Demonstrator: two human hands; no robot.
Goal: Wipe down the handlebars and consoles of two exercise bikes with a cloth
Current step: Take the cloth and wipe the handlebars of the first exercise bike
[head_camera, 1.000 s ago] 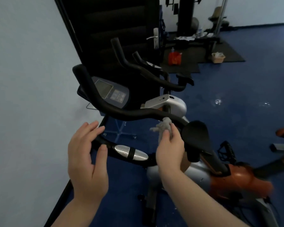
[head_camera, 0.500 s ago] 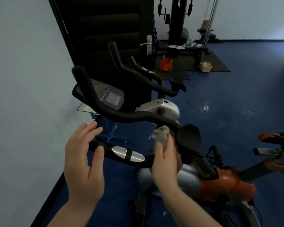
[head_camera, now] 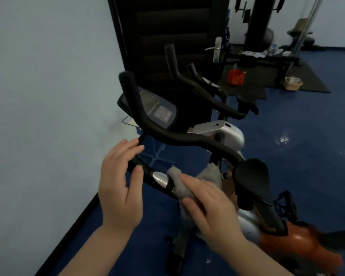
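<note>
The near bike's black handlebar [head_camera: 179, 139] curves from upper left down to the right, with a lower bar carrying a silver pulse sensor [head_camera: 160, 178]. Its console [head_camera: 157, 108] with a grey screen sits behind the bar. My right hand [head_camera: 207, 204] presses a grey cloth [head_camera: 179, 185] onto the lower bar just right of the sensor. My left hand [head_camera: 121, 186] is open, fingers apart, with fingertips touching the lower bar's left end. A second bike's handlebars [head_camera: 203, 92] stand farther back.
A pale wall fills the left. A dark door [head_camera: 175, 32] stands behind the bikes. The black saddle [head_camera: 251, 180] and orange body [head_camera: 299, 242] lie to the right. Blue floor, a black mat, a red bag [head_camera: 235, 76] and gym equipment are beyond.
My right hand has moved the cloth from the handlebar's centre stem down and left onto the lower bar beside the silver sensor. My left hand stays by the bar's left end.
</note>
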